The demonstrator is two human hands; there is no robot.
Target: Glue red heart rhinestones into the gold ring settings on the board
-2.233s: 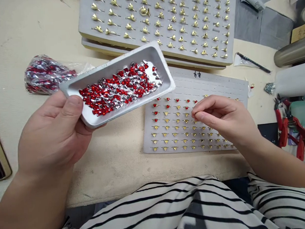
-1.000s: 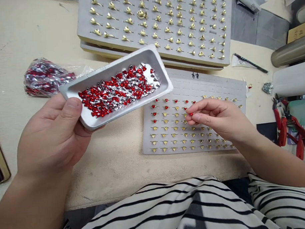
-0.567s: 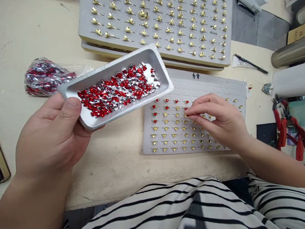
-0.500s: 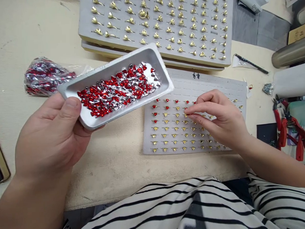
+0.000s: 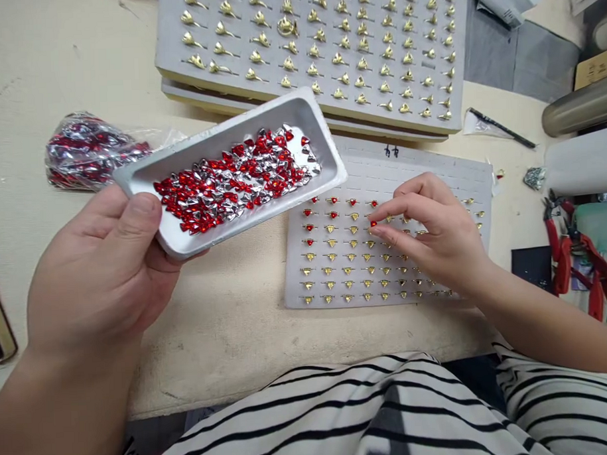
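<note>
In my left hand is a small white tray, tilted and gripped at its left end with the thumb over the rim. Loose red gemstones with silvery backs lie in it. My right hand pinches one red stone between thumb and forefinger, above a grey foam ring board. Rows of gold rings with triangular settings stand in that board. Several rings at its upper left, such as one red-stoned ring, carry red stones. My palm and fingers cover part of the right-hand rows.
Behind stands a stack of foam boards full of gold rings. A clear bag of red stones lies at the left. On the right are a black pen, red-handled pliers and a dark square.
My right fingers have shifted very slightly, and the red stone between the fingertips now shows more plainly. My left hand and the tray stay almost still.
</note>
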